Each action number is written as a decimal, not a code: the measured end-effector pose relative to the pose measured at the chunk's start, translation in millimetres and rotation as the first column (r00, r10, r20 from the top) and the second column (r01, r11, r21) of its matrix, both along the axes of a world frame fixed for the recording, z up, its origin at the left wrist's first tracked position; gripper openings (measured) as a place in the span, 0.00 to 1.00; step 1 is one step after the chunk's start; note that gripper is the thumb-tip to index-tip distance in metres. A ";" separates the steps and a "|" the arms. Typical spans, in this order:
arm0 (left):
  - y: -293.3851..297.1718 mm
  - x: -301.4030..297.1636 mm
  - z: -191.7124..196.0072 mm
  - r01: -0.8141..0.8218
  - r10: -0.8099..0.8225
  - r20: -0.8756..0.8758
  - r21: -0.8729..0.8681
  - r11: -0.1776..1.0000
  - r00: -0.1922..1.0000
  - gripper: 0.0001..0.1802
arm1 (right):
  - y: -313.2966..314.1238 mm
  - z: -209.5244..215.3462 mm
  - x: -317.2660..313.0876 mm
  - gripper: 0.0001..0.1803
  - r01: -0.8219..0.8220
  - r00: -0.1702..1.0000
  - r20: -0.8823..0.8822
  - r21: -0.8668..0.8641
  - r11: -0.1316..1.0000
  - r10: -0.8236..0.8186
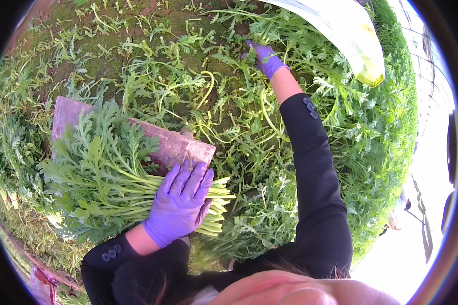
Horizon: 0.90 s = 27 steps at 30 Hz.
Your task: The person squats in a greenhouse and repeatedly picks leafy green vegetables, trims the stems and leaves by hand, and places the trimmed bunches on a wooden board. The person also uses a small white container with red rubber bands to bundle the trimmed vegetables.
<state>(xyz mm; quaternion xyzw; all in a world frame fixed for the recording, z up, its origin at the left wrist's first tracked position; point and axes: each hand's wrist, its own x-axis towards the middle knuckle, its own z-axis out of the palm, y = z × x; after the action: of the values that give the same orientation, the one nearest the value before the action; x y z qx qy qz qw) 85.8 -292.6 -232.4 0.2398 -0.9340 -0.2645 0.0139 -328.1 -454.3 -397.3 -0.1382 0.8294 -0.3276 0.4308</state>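
Leafy green bundle (118, 186): judged light, bruisable, best stem-held | clamped by purple-gloved left hand (179, 204) | purple-gloved right hand (265, 59): grip cannot be told

- A growing plot for leafy vegetables, probably inside a greenhouse
- Bare, mossy soil (114, 58) underfoot instead of a floor
- Green plants (379, 127) standing thickly along the right side
- Loose stems (207, 87) and leaves strewn over the ground
- A bright, pale wall (421, 66) crossed by thin dark lines, like greenhouse sheeting, beyond the plants
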 end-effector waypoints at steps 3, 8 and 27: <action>0.3 0.6 -0.9 0.001 -0.001 0.002 -0.002 1.000 1.000 0.36 | 23.3 3.6 -24.1 0.59 0.130 0.970 -0.172 -0.224 0.966 -0.171; -2.2 0.8 -2.3 0.008 -0.008 -0.007 -0.010 1.000 1.000 0.36 | -37.5 3.5 -31.9 0.71 0.264 0.927 -0.095 -0.518 0.814 -0.362; -1.5 4.1 -5.9 0.028 -0.028 -0.017 -0.026 0.999 0.999 0.35 | -41.1 7.3 -32.2 0.29 -0.298 0.932 -0.221 -0.020 0.954 0.287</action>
<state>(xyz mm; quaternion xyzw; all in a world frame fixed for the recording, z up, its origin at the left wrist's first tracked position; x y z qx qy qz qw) 89.8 -294.1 -238.3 0.2241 -0.9405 -0.2546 0.0213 -360.3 -495.4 -390.1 -0.3061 0.8323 -0.2649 0.3786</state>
